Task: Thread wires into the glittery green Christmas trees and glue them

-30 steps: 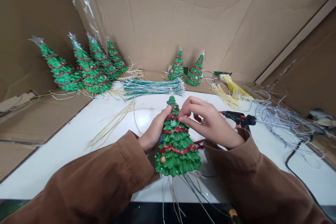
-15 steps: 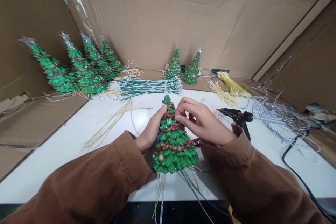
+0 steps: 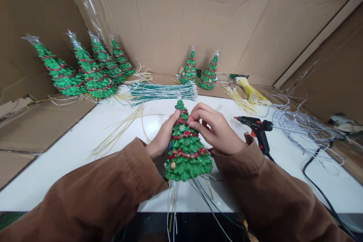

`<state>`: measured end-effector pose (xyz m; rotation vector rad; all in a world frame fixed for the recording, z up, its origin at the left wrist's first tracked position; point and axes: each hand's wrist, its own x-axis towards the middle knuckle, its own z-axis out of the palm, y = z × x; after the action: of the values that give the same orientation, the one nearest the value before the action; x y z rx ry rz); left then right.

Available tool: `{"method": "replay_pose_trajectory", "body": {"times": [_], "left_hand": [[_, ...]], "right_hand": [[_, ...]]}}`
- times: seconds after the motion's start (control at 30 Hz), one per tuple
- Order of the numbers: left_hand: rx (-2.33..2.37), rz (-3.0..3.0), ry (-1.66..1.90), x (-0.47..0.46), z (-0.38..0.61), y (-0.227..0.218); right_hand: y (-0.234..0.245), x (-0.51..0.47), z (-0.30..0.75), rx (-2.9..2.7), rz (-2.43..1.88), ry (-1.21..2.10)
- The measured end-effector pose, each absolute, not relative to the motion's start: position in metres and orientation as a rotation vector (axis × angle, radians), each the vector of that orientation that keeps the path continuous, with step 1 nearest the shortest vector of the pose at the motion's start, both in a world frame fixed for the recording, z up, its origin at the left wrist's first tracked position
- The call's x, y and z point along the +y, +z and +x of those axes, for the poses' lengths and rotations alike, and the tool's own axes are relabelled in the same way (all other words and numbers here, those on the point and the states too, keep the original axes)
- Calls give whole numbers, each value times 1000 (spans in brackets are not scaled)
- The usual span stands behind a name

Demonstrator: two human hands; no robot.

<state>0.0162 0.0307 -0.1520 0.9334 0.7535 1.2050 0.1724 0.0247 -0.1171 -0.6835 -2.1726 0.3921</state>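
A green glittery Christmas tree figurine with red garlands, small ornaments and a clear star on top leans upright in front of me. My left hand is closed around its left side, thumb lying on the upper front. At the upper right side of the tree, my right hand has thumb and forefinger pinched against the branches; whatever is between the fingertips is too small to make out. Thin white, yellow and green wires trail out below the tree's base toward the table's front edge.
Several similar trees stand at the back left, and two more at the back centre. Bundles of green-white wires and yellow wires lie behind. A black glue gun and tangled white wires are at right.
My right fingertips have shifted slightly left along the tree's upper part. The left hand keeps its hold. The whole view has moved a little.
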Motion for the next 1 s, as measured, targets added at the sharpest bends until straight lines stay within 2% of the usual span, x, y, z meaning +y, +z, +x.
{"method": "replay_pose_trajectory", "body": {"times": [0.17, 0.27, 0.4, 0.47, 0.6, 0.73, 1.0], "left_hand": [[761, 696, 1086, 28, 16, -148], [762, 650, 995, 27, 14, -145], [764, 652, 1010, 27, 14, -145], [757, 661, 1000, 28, 14, -145], [743, 677, 1006, 28, 14, -146], [731, 677, 1000, 27, 14, -146], [756, 641, 963, 27, 13, -146]], "right_hand": [[-128, 12, 188, -2040, -1024, 328], [-146, -11, 212, -1886, -1397, 263], [-176, -42, 258, -1550, -1984, -12], [-185, -48, 284, -1426, -2123, -20], [-189, -32, 325, -1241, -2150, 181], [-182, -4, 336, -1361, -2071, 423], [-154, -4, 288, -1500, -1792, 411]]}}
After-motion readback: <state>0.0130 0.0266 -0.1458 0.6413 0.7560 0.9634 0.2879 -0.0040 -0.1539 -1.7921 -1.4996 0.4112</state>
